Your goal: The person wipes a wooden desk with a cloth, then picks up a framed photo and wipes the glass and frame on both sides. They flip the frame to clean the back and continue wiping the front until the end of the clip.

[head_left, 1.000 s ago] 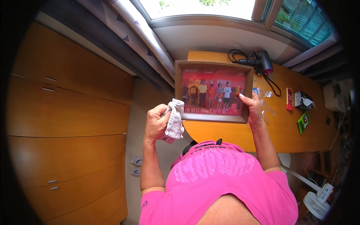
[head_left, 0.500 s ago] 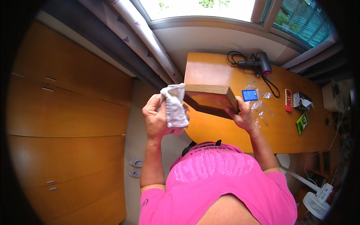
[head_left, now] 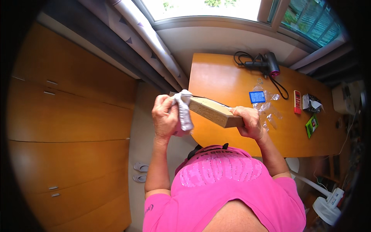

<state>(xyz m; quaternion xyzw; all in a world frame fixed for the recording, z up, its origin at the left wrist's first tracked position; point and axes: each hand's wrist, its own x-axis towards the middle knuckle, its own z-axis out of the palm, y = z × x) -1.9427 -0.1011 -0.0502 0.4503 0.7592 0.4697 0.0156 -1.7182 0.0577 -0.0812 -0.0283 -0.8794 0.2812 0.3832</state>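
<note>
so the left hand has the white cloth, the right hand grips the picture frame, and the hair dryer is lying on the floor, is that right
Not quite: the head view shows the hair dryer lying on the wooden desk. The rest stands: the left hand has the white cloth, and the right hand grips the picture frame.

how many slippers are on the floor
2. One slipper lies beside the wooden cabinet; the other slipper is just below it in the picture. More could be hidden under the desk.
</note>
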